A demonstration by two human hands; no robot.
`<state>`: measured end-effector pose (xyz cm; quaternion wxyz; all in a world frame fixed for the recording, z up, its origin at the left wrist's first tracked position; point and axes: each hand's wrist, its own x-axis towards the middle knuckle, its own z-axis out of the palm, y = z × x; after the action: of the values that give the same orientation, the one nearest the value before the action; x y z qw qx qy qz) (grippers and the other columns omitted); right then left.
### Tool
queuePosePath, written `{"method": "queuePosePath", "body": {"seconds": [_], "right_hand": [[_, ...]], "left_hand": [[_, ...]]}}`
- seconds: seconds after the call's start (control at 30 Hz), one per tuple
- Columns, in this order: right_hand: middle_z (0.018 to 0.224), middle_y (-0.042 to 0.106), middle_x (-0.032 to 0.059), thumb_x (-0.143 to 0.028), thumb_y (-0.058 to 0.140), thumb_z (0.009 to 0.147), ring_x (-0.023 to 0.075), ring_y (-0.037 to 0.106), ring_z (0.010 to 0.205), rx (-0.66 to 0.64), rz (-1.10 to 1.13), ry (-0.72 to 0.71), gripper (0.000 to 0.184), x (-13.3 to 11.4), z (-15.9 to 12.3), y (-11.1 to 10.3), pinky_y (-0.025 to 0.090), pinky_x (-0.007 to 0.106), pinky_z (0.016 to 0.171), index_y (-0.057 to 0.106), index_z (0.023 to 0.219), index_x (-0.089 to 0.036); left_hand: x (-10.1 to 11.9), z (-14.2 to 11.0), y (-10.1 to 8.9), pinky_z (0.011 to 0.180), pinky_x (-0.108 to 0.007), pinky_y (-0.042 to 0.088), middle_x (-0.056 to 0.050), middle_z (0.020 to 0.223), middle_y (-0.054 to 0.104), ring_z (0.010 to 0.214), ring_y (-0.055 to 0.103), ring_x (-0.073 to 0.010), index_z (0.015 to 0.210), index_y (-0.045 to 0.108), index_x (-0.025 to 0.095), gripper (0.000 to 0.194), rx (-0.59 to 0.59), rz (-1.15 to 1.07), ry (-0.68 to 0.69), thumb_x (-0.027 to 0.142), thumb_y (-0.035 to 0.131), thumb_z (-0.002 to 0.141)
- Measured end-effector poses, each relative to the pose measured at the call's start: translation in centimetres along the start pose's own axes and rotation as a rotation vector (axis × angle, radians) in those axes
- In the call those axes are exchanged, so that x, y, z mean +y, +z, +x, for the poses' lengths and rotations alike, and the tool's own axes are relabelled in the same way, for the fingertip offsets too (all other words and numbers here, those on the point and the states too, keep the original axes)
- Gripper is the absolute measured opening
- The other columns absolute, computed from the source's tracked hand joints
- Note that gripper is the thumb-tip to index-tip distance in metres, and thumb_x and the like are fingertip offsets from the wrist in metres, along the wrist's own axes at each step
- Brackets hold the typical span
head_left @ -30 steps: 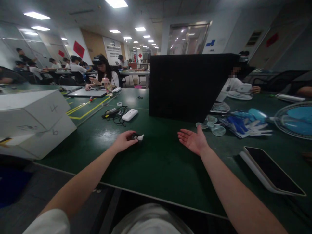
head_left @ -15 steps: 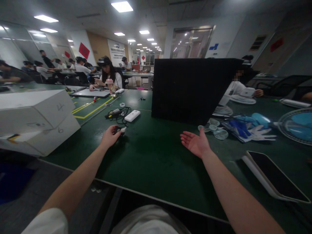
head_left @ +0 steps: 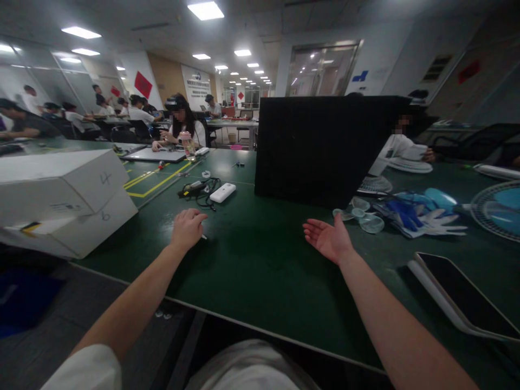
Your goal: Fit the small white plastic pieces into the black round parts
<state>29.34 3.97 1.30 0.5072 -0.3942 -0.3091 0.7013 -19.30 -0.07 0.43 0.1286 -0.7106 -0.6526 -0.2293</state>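
Observation:
Over the green table (head_left: 252, 260), my left hand (head_left: 187, 228) is turned knuckles up with its fingers curled. A small white tip (head_left: 204, 236) sticks out below the fingers; most of what they hold is hidden. Just behind that hand lie a tangle of black cable (head_left: 203, 194) and a white power-bank-like block (head_left: 223, 192). My right hand (head_left: 328, 238) is palm up with its fingers stretched out and nothing on it. Pale translucent rounded pieces (head_left: 370, 222) lie beyond the right hand, near its thumb.
A large black box (head_left: 317, 151) stands ahead. White cartons (head_left: 81, 189) are on the left. At right are a phone-like slab (head_left: 463, 292), blue and white gloves (head_left: 418, 216) and a round fan grille (head_left: 499, 208). A co-worker (head_left: 184, 124) sits across the table.
My left hand has turned over, so the white tip that pointed up and right now points down below the fingers. My right hand stays open, palm up.

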Motion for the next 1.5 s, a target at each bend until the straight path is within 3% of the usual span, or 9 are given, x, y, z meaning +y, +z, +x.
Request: {"method": "queuePosePath", "body": {"seconds": [0.13, 0.27, 0.47, 0.63, 0.77, 0.9, 1.07, 1.37, 1.5], "right_hand": [[0.101, 0.076, 0.0177, -0.079, 0.021, 0.093, 0.0304, 0.072, 0.091, 0.007, 0.004, 0.008, 0.077, 0.0, 0.0, 0.0, 0.059, 0.046, 0.074, 0.067, 0.111, -0.020], [0.102, 0.076, 0.0170, -0.080, 0.023, 0.092, 0.0288, 0.072, 0.089, 0.013, 0.027, 0.018, 0.077, 0.0, 0.0, 0.1, 0.059, 0.044, 0.075, 0.068, 0.109, -0.019], [0.102, 0.076, 0.0171, -0.078, 0.020, 0.093, 0.0296, 0.072, 0.092, 0.004, -0.003, 0.003, 0.077, 0.0, -0.1, 0.0, 0.060, 0.045, 0.076, 0.067, 0.111, -0.020], [0.100, 0.076, 0.0182, -0.077, 0.018, 0.094, 0.0288, 0.073, 0.089, 0.003, 0.008, 0.012, 0.079, 0.0, 0.1, 0.0, 0.059, 0.043, 0.075, 0.068, 0.110, -0.018], [0.097, 0.077, 0.0172, -0.076, 0.019, 0.095, 0.0262, 0.073, 0.082, 0.002, 0.047, 0.029, 0.078, -0.2, 0.1, 0.1, 0.059, 0.041, 0.072, 0.069, 0.107, -0.017], [0.093, 0.077, 0.0154, -0.074, 0.020, 0.097, 0.0244, 0.073, 0.079, 0.028, 0.050, 0.005, 0.075, -0.2, 0.1, 0.3, 0.059, 0.039, 0.070, 0.069, 0.104, -0.018], [0.089, 0.077, 0.0138, -0.072, 0.023, 0.098, 0.0219, 0.071, 0.073, 0.076, 0.007, -0.033, 0.072, -0.1, 0.1, 0.8, 0.057, 0.034, 0.064, 0.070, 0.099, -0.018], [0.085, 0.076, 0.0127, -0.073, 0.023, 0.098, 0.0210, 0.070, 0.071, 0.073, 0.029, -0.023, 0.072, -0.1, 0.0, 0.9, 0.056, 0.033, 0.064, 0.070, 0.096, -0.018], [0.083, 0.076, 0.0126, -0.074, 0.021, 0.097, 0.0204, 0.070, 0.068, 0.062, 0.030, -0.013, 0.075, 0.1, 0.0, 0.8, 0.056, 0.033, 0.063, 0.070, 0.095, -0.017]], "left_hand": [[0.9, -0.5, -0.5, 0.104, -0.050, 0.039, -0.011, 0.125, 0.063, 0.118, 0.054, -0.0338, 0.109, 0.076, 0.025, 0.033, -0.004, -0.028, 0.046, 0.025, 0.059, 0.080], [1.8, -0.6, -0.6, 0.110, -0.050, 0.038, -0.013, 0.132, 0.062, 0.123, 0.054, -0.0352, 0.116, 0.074, 0.022, 0.042, -0.025, -0.124, 0.154, 0.046, 0.064, 0.082], [2.6, -0.3, -0.4, 0.104, -0.047, 0.045, -0.012, 0.113, 0.072, 0.113, 0.061, -0.0318, 0.106, 0.077, 0.023, 0.039, -0.194, -0.184, 0.245, 0.049, 0.051, 0.094], [2.1, -0.5, -0.1, 0.108, -0.050, 0.044, -0.013, 0.130, 0.065, 0.122, 0.058, -0.0345, 0.109, 0.077, 0.022, 0.049, -0.182, -0.170, 0.191, 0.062, 0.062, 0.084], [2.2, -0.7, 0.3, 0.104, -0.047, 0.047, -0.013, 0.133, 0.061, 0.118, 0.060, -0.0323, 0.103, 0.078, 0.023, 0.053, -0.211, -0.121, 0.138, 0.067, 0.057, 0.086], [3.6, -0.4, 0.9, 0.104, -0.046, 0.048, -0.011, 0.134, 0.059, 0.119, 0.059, -0.0310, 0.102, 0.079, 0.024, 0.051, -0.205, -0.119, 0.102, 0.068, 0.057, 0.086], [9.0, 0.7, 2.1, 0.104, -0.045, 0.048, -0.011, 0.135, 0.058, 0.122, 0.057, -0.0317, 0.101, 0.080, 0.024, 0.047, -0.211, -0.174, 0.159, 0.065, 0.058, 0.088], [26.1, 2.7, 4.3, 0.098, -0.047, 0.050, -0.012, 0.132, 0.058, 0.120, 0.054, -0.0330, 0.098, 0.079, 0.021, 0.054, -0.260, -0.336, 0.287, 0.068, 0.053, 0.090], [29.1, 2.9, 4.9, 0.100, -0.049, 0.049, -0.013, 0.135, 0.057, 0.122, 0.052, -0.0350, 0.102, 0.078, 0.020, 0.051, -0.290, -0.354, 0.282, 0.065, 0.056, 0.090]]}}
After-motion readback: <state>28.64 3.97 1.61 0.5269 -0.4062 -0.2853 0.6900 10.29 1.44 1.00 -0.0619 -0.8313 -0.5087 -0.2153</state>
